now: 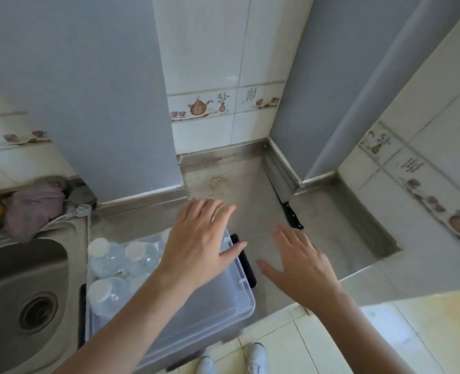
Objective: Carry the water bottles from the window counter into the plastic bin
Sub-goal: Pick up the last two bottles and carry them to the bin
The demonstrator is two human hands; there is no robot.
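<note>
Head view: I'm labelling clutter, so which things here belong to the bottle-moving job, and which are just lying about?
Job:
water bottles, white-capped, in the bin
plastic bin
left hand and right hand, both holding nothing

Lying about:
knife on the counter
sink
purple cloth

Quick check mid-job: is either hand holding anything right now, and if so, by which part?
Nothing is held. The left hand is spread open above the plastic bin, and the right hand is open over the counter. The bottles stand in the bin.
</note>
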